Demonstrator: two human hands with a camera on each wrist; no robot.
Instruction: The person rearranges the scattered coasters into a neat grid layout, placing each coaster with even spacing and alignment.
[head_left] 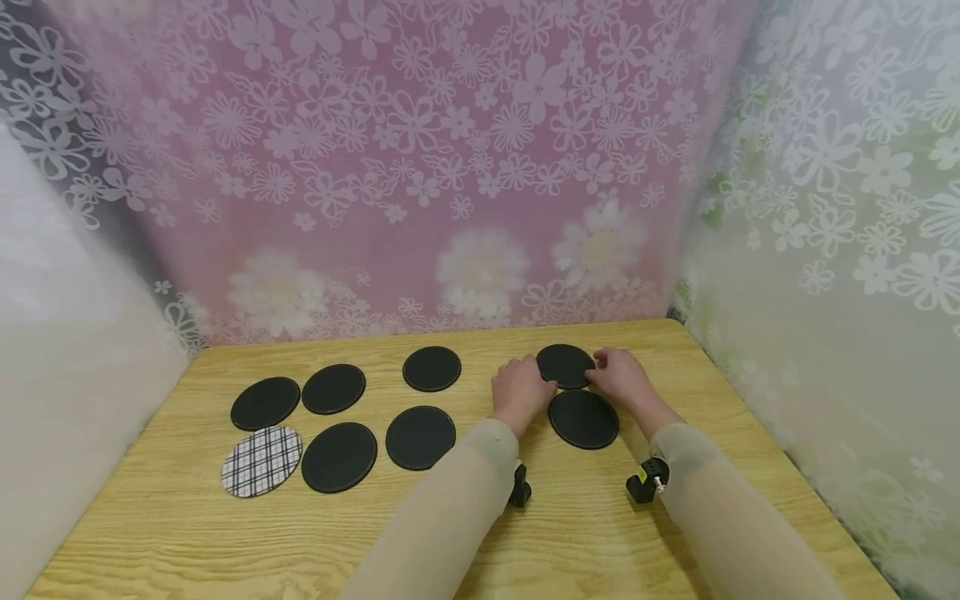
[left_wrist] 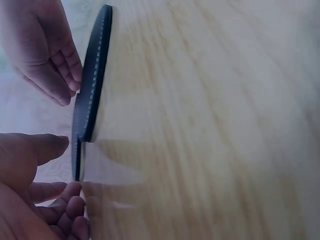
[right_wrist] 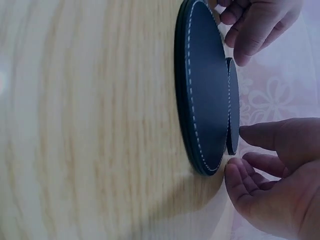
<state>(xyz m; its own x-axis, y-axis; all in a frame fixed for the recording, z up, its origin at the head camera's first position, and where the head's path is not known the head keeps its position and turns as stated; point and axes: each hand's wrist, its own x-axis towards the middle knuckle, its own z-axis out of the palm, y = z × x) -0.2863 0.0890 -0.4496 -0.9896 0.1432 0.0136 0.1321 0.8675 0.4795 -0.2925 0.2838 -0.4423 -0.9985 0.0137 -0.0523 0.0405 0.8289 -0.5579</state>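
A black round coaster (head_left: 562,365) lies at the back right of the wooden table, between both hands. My left hand (head_left: 521,388) is at its left edge; in the left wrist view the fingertips touch the rim and the thumb stands slightly off the surface. At the right edge, my right hand (head_left: 621,377) pinches the rim, its thumb (right_wrist: 255,136) against the top and its fingers low beside it. Directly in front sits another black coaster (head_left: 583,419) with pale edge stitching, close against the first; its edge looks layered in the right wrist view (right_wrist: 207,95).
Several more black coasters (head_left: 431,368) lie in two rows on the left half of the table (head_left: 225,550). One coaster with a plaid face (head_left: 262,462) is at the front left of them. Flower-patterned curtains (head_left: 420,167) surround the table's back and sides.
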